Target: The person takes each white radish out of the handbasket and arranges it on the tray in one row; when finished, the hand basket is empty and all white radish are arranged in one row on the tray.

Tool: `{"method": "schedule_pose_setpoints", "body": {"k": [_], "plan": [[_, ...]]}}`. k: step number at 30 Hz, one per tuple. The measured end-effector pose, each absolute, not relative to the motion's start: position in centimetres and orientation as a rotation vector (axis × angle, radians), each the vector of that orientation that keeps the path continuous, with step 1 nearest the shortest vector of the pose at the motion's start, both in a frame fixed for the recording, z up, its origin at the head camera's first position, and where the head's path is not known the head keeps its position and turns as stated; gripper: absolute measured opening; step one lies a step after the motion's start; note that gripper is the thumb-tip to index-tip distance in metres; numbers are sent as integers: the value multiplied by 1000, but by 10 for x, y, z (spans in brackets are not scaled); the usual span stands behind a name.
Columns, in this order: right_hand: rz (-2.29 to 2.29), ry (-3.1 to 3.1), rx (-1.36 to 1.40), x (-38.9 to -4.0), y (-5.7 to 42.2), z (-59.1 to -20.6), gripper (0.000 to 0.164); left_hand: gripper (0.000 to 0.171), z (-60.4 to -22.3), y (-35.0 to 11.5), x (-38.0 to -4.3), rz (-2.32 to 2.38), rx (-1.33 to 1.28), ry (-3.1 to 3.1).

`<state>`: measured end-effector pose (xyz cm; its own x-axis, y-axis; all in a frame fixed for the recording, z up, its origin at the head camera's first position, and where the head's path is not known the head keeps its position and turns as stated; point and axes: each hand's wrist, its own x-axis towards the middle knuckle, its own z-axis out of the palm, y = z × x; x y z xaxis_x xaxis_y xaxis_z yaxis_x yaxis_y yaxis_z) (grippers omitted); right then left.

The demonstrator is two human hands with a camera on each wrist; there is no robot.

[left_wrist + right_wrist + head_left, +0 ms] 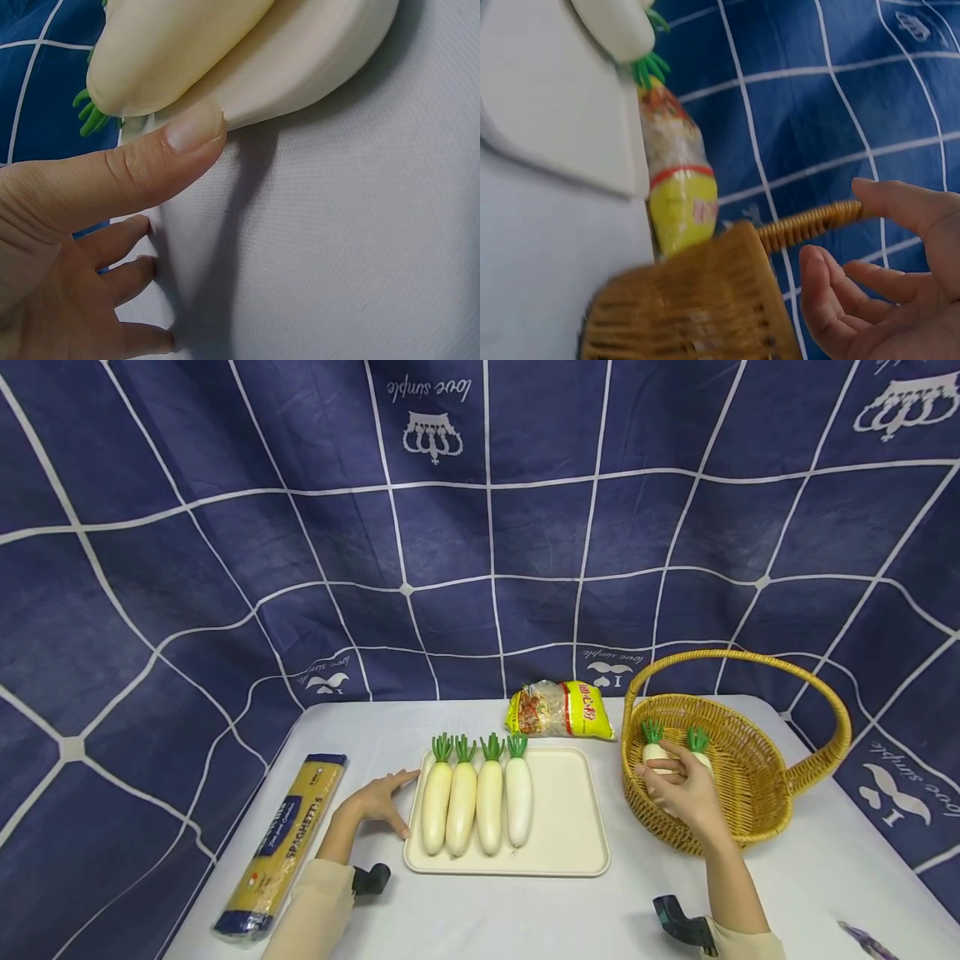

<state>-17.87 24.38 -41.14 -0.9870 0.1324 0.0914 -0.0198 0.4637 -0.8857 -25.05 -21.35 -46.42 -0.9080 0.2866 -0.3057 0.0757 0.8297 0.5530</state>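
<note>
Several white radishes (489,810) with green tops lie side by side on the left half of a cream tray (566,810). At the tray's left edge is my left hand (382,797), fingers spread; its thumb (187,139) is right at the rim in the left wrist view. My right hand (688,789) is over the wicker basket (738,777), fingers bent and apart from the thumb, nothing visible between them in the right wrist view. Inside the basket, at its left, are two more radishes: one (654,751) partly behind my fingers, the other (703,759) beside it.
A yellow pasta bag (558,708) lies behind the tray, left of the basket's arched handle (750,656). On the left is a long spaghetti pack (288,843). A purple-tipped item (866,939) sits at the front right. A blue checked cloth (525,527) hangs behind the table.
</note>
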Motion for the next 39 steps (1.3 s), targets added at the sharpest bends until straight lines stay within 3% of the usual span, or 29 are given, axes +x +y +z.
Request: {"method": "schedule_pose_setpoints", "body": {"k": [30,39], "plan": [[1228,-2666,-460,-190,297,-429,69,109,-465,-214,-250,756,271,2639],[1196,-2945,-458,-196,311,-428,86,108,-463,-213,-250,754,278,2638]]}}
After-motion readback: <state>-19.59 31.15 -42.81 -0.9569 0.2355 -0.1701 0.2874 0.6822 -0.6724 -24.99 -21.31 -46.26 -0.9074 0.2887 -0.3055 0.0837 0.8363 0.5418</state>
